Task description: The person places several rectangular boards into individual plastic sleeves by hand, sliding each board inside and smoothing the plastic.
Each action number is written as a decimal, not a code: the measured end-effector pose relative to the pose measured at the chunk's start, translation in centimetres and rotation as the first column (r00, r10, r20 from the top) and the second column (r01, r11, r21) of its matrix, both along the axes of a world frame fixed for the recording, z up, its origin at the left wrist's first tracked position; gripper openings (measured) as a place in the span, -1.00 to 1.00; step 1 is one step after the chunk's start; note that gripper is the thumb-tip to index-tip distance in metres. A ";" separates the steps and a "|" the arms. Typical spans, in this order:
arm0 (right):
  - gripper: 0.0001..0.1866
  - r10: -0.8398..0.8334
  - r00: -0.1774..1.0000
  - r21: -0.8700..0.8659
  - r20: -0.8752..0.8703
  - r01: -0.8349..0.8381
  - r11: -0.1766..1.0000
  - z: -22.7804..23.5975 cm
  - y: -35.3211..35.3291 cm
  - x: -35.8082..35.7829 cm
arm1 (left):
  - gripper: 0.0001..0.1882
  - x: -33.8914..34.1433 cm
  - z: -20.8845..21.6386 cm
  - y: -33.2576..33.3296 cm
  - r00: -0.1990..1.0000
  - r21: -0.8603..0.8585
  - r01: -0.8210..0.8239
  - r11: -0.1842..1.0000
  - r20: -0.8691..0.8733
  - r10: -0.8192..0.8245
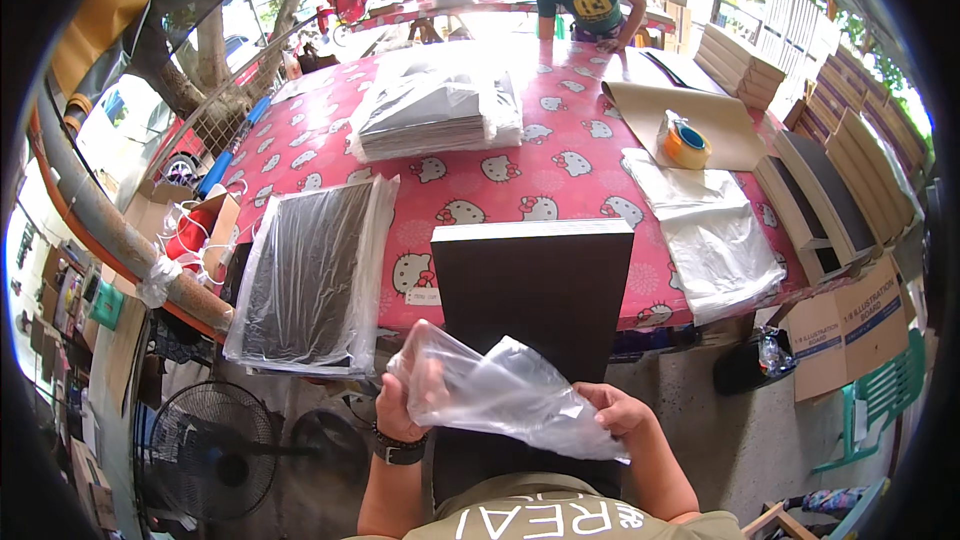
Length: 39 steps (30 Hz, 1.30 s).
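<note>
My left hand [402,402] and my right hand [618,410] both grip a clear plastic bag [500,385] held in front of my chest. Behind the bag a stack of dark boards [535,285] leans from my lap against the table edge. A bagged stack of dark boards [315,275] lies to my left. A pile of flat clear bags [705,230] rests on the table at my right.
The table [560,170] has a red cartoon-cat cloth. On it lie another wrapped stack [435,115], brown paper [725,125] and a tape roll [687,145]. A person [588,5] stands at the far side. A floor fan [210,450] is at lower left, cardboard boxes [850,325] at right.
</note>
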State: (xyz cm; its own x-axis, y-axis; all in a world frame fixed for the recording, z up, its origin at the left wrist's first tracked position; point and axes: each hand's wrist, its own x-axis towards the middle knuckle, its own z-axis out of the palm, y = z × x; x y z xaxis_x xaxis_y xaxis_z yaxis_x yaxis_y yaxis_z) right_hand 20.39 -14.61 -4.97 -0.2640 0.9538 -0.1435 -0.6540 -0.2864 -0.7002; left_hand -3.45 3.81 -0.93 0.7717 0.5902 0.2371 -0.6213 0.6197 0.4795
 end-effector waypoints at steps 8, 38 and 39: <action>-0.63 -0.270 0.885 0.480 -0.380 0.438 0.760 0.2 -1.2 2.1 | -0.14 -0.7 -2.2 0.7 0.973 0.070 0.176 0.982 -0.162 -0.163; -0.51 -0.726 -0.461 0.856 0.510 0.189 0.481 8.5 4.4 6.2 | -0.59 4.9 5.4 8.1 0.207 0.940 0.056 -0.336 0.319 0.925; -0.50 -0.712 -0.443 0.838 0.544 0.241 0.490 9.7 4.2 5.6 | -0.57 4.6 5.5 8.1 0.253 0.941 0.083 -0.330 0.300 0.920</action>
